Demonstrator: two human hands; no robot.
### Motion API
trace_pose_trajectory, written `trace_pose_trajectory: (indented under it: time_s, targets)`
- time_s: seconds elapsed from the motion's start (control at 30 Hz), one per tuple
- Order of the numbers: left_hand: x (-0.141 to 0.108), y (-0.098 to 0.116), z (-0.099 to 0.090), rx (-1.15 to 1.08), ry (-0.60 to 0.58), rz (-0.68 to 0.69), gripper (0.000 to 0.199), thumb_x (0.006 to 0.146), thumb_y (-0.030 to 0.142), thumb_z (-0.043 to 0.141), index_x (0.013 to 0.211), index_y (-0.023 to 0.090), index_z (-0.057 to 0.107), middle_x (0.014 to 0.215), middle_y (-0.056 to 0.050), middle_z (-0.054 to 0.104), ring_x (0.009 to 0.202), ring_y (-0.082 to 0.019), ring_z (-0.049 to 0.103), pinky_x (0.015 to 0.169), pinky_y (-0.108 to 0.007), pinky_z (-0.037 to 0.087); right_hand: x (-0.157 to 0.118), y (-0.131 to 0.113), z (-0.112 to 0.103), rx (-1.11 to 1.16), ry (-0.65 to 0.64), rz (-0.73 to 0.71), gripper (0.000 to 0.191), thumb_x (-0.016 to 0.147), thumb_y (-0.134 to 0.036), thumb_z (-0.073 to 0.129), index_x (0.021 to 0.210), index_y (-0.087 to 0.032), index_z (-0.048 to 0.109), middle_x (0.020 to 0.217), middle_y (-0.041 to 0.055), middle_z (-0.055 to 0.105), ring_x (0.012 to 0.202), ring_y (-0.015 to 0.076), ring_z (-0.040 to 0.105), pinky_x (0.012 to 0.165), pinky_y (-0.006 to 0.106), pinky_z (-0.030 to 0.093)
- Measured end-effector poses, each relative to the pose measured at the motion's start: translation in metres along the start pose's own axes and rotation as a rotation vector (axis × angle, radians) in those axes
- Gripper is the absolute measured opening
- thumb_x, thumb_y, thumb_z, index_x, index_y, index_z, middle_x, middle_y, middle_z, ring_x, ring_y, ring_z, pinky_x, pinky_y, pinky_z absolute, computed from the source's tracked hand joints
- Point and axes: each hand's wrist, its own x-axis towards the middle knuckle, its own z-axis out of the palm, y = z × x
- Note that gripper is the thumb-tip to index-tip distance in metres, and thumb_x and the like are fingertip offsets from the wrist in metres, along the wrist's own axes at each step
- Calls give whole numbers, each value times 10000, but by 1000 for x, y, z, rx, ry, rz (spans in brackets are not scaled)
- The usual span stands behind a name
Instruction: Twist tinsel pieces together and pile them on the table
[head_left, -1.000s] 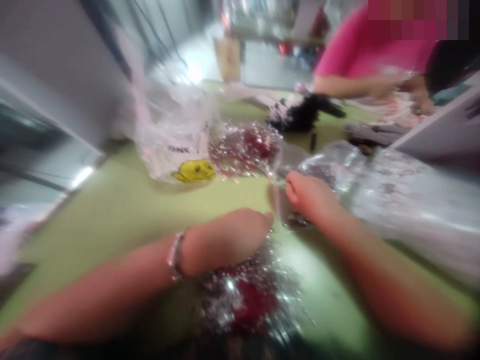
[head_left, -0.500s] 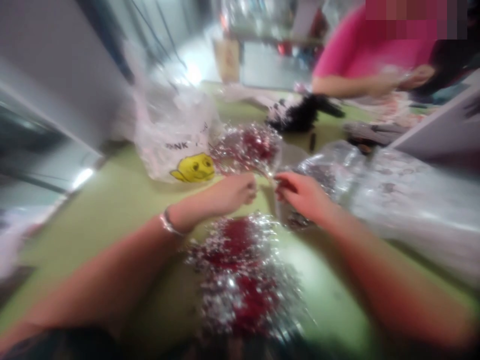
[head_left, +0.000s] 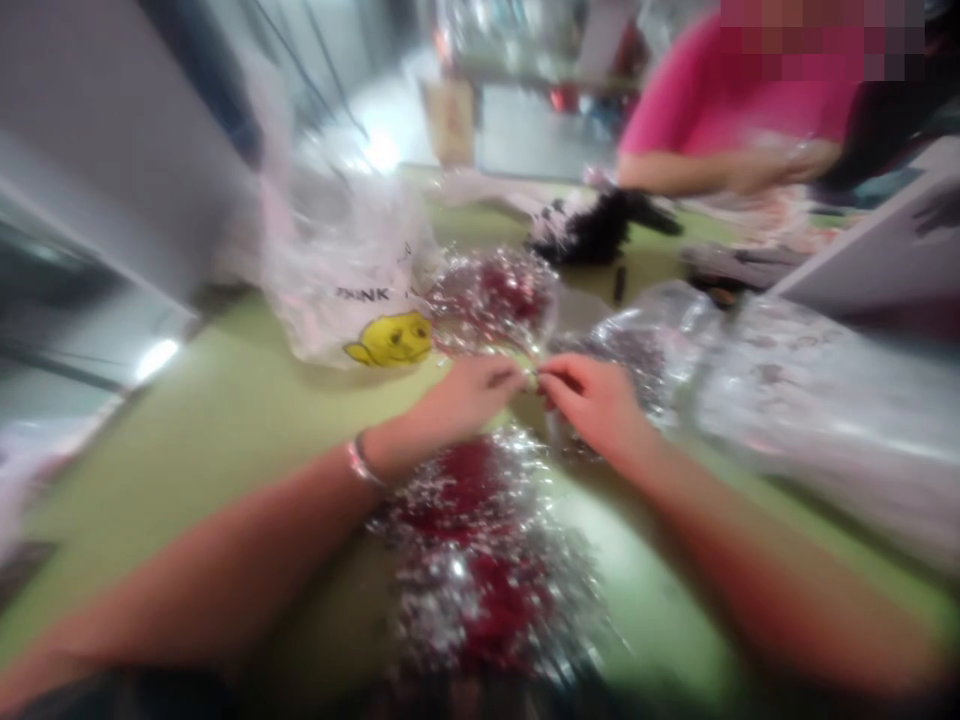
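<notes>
Over the middle of the green table (head_left: 247, 420), my left hand (head_left: 480, 388) and my right hand (head_left: 589, 392) meet at their fingertips. Both are closed in a pinch around something small and shiny, too blurred to name. Close to my body lies a strip of red and silver tinsel (head_left: 499, 600), stretching up to just beneath my left wrist. A second heap of red and silver tinsel (head_left: 510, 290) rests just beyond my hands. Beside my right hand is a clear plastic bag (head_left: 660, 335) with dark, shiny stuff in it.
A white plastic bag (head_left: 345, 260) with a yellow cartoon face stands at the left. Large clear plastic wrapping (head_left: 817, 400) covers the right side. Farther back lies a fluffy black thing (head_left: 589, 228). Across the table a person in a pink shirt (head_left: 675, 115) works with their hands.
My left hand has moved right and my right hand slightly left and down, so their fingertips now meet where a gap was. The tinsel in front of me stays put.
</notes>
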Motion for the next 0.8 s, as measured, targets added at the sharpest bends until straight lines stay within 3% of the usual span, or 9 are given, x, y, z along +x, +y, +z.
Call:
trace_pose_trajectory:
  time_s: [0.1,0.2,0.33,0.47,0.6,0.7,0.8]
  targets:
    - [-1,1,-1,65,10,7,299,947,358,435,813,181,636,797,-20,661,703,-118,564,666,-278,463,0,2,-1,-47,-8,-83,176,877,-259,550,893,-213,720,770,3,727,683,130,636,699,270,457]
    - [-4,4,-5,302,9,46,321,951,342,421,777,181,636,733,-14,643,661,-129,548,632,-280,426,2,1,-7,-97,-87,-153,153,860,-228,554,835,-205,703,802,13,726,726,133,629,696,261,445]
    - [-9,6,-5,558,-65,212,284,939,284,422,864,197,682,781,-25,676,721,-152,579,652,-276,408,2,-12,-19,-39,-307,12,214,845,-236,557,643,-197,619,537,-41,615,496,95,544,569,233,419]
    - [-9,10,-6,582,-127,288,293,945,280,414,911,205,696,785,-24,683,723,-146,589,655,-260,412,-1,-21,-22,36,-408,163,289,859,-241,536,575,-198,566,379,-72,486,365,80,461,511,232,403]
    - [3,3,-35,441,-189,381,276,953,341,448,965,223,697,905,-38,692,837,-161,606,787,-288,464,0,-19,-19,22,-395,97,272,867,-250,535,611,-195,607,462,-50,567,422,78,489,528,229,403]
    - [10,-19,-65,547,36,253,341,933,284,448,1230,223,603,1145,-82,655,1049,-220,576,951,-380,440,1,-15,-18,28,-506,-66,271,882,-289,526,663,-198,657,642,-15,679,576,96,570,601,236,425]
    - [11,-45,-80,713,30,90,480,866,207,495,1343,161,518,1282,-144,584,1165,-281,512,1028,-452,388,4,-11,-21,53,-527,-92,361,931,-400,456,764,-203,708,734,11,715,653,119,603,643,255,438]
